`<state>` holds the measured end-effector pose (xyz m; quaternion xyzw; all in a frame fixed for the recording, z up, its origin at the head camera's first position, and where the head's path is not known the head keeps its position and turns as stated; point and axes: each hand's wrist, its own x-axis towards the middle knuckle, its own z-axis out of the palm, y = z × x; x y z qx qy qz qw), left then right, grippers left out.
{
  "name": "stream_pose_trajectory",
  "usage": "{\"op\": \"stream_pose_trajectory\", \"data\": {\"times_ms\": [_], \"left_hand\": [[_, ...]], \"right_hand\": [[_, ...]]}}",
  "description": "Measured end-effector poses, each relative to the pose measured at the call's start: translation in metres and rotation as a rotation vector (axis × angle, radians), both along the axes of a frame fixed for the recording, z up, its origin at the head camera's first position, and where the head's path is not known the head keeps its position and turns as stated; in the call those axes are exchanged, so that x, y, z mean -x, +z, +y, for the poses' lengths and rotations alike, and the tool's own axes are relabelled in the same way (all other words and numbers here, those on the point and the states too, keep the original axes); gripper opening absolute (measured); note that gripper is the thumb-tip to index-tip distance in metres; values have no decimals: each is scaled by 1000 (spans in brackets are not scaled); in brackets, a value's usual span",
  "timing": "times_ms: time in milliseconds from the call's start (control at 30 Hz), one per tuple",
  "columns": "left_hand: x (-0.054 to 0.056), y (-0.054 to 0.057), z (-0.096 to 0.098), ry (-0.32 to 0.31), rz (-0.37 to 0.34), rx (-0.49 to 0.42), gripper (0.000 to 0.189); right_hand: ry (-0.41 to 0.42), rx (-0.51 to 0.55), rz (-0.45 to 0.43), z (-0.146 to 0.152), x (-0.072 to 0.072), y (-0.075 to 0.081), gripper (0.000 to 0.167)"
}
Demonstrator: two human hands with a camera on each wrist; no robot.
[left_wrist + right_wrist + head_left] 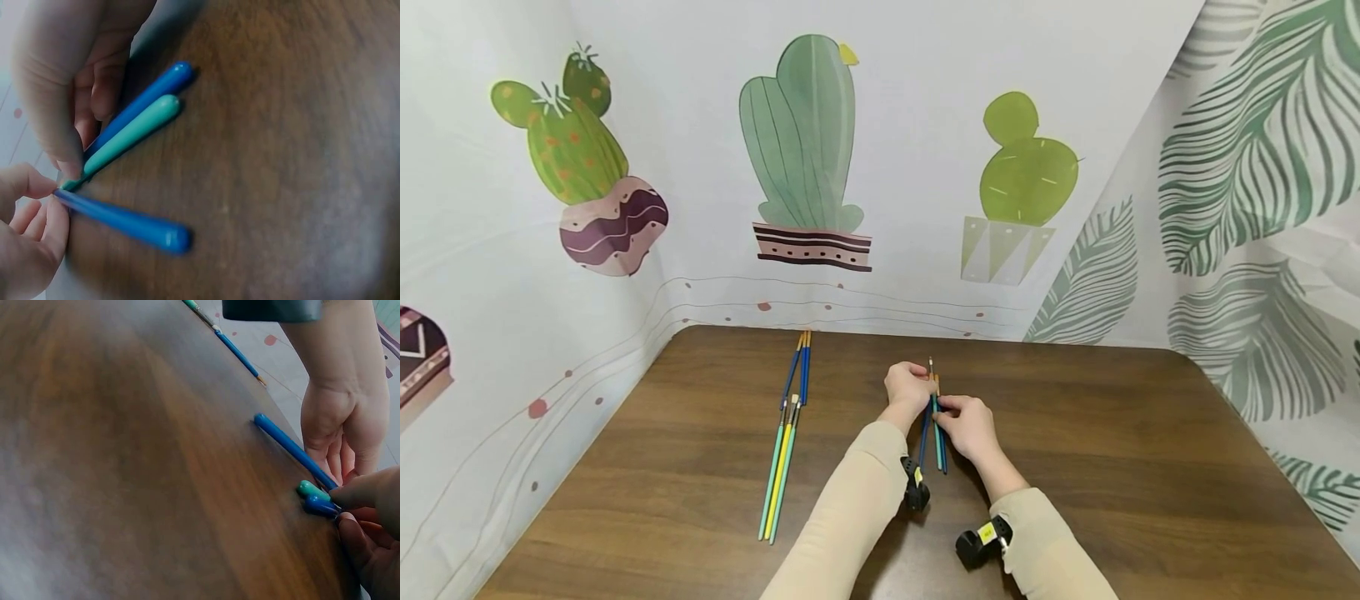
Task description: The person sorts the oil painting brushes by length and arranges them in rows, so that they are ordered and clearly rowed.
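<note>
Near the back of the table, my left hand (907, 386) pinches a blue paintbrush (125, 220) by its handle. Just to its right, my right hand (970, 427) holds a teal paintbrush (132, 134) and a second blue paintbrush (320, 506) between thumb and fingers. The handle ends of all three point toward the front of the table and fan apart slightly. In the head view a bristle tip (931, 362) sticks up past the left fingers. Fingers hide the middle stretches of these brushes.
On the left of the brown table (1112, 467) lie several blue paintbrushes (805, 371) at the back. In front of them, a yellow paintbrush (781, 479) lies between two teal paintbrushes (770, 483). A white cloth (910, 167) with printed cacti hangs behind the table.
</note>
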<state>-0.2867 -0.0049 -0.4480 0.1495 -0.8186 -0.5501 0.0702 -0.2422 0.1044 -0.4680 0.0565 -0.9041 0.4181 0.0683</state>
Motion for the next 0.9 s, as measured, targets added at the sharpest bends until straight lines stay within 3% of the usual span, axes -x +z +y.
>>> {"op": "stream_pose_trajectory", "data": {"times_ms": [267, 567, 900], "left_hand": [[0, -1, -6, -9, 6, -161, 18], [1, -1, -21, -71, -18, -408, 20], [0, -1, -34, -57, -51, -493, 16]], "right_hand": [[2, 6, -1, 0, 1, 0, 29], [8, 21, -3, 1, -1, 3, 29], [9, 32, -4, 0, -2, 2, 29]]}}
